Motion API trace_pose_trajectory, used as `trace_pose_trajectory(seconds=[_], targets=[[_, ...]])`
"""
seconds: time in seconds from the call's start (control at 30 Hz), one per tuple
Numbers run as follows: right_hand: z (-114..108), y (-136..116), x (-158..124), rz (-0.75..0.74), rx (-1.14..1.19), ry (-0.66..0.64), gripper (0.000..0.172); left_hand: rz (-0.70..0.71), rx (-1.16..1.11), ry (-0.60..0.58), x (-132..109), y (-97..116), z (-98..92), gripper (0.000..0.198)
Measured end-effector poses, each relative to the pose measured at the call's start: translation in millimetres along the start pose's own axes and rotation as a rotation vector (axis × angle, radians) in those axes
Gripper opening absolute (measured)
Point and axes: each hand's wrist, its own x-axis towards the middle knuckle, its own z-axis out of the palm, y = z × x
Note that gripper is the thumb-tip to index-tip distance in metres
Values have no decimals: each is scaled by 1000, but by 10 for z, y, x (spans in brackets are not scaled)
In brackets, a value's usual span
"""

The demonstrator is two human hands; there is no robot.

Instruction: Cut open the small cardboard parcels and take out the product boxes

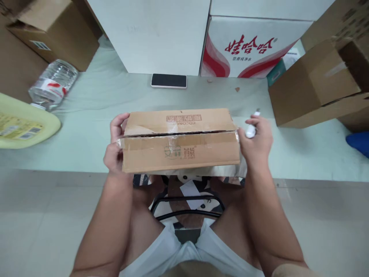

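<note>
"Taped cardboard carton (181,143): where is it on your feed?"

"I see it between both hands, the near edge of the table (95,100) beneath it. A dark gap runs along its seam."

"And the fingers?"

"From here, I see the left hand (112,153) grasping its left end. The right hand (258,134), at its right end, has fingers curled around a white metal-tipped tool (250,131)."

"What's around the carton?"

"I get a smartphone (169,80) beyond it, a Wahaha water carton (245,52) beyond to its right, and a clear water bottle (53,84) beyond to its left."
</note>
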Motion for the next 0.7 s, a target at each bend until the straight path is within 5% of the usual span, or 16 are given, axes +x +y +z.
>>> trace_pose_trajectory(seconds=[0.1, 0.2, 0.33, 0.57, 0.7], targets=[[151, 199, -53, 183, -172, -243, 30, -15, 44, 33, 8, 16, -11, 61], [182, 159, -79, 225, -136, -294, 33, -20, 70, 35, 7, 16, -39, 63], [61, -132, -86, -9, 232, -199, 19, 18, 121, 24, 56, 12, -91, 62], [-100, -517, -31, -410, 553, -182, 30, 163, 387, 62, 146, 167, -143, 43], [-129, -546, -32, -451, 679, -173, 34, 318, 543, 48, 82, 347, -62, 45]])
